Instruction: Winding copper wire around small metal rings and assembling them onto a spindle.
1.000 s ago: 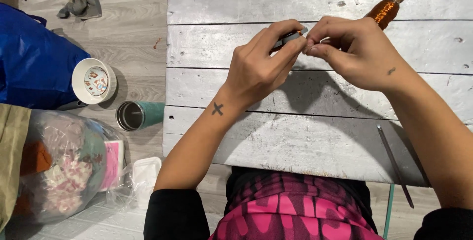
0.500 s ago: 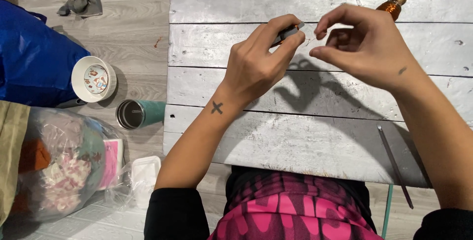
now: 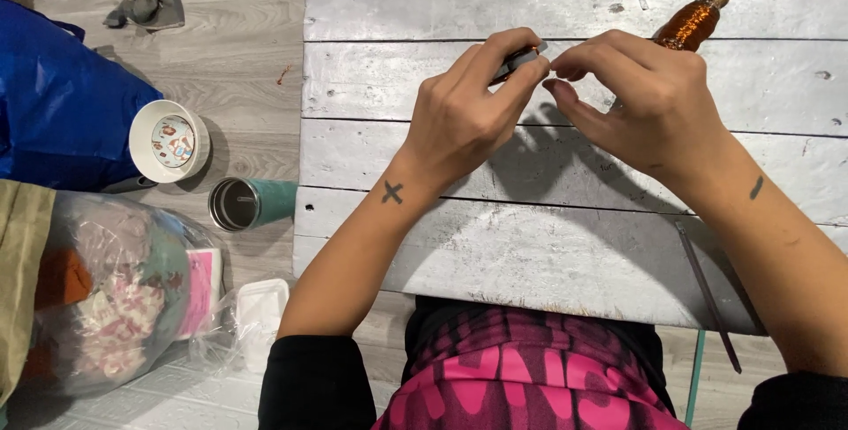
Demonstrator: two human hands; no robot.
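My left hand (image 3: 464, 112) is raised over the white plank table (image 3: 530, 236) and pinches a small dark grey object (image 3: 519, 61) between thumb and fingertips. My right hand (image 3: 649, 99) is close beside it, thumb and forefinger pinched together right at the object's tip; whatever they hold is too thin to make out. Behind my right hand a spool of copper-coloured wire (image 3: 693, 19) lies on the table.
A thin dark rod (image 3: 707, 293) lies near the table's front right edge. On the floor to the left stand a teal metal cup (image 3: 247, 203), a white paper cup (image 3: 168, 140), a blue bag (image 3: 62, 103) and a clear plastic bag of cloth (image 3: 115, 297).
My right hand has drawn slightly to the right and opened its lower fingers, while the left hand has stayed in place holding the dark object.
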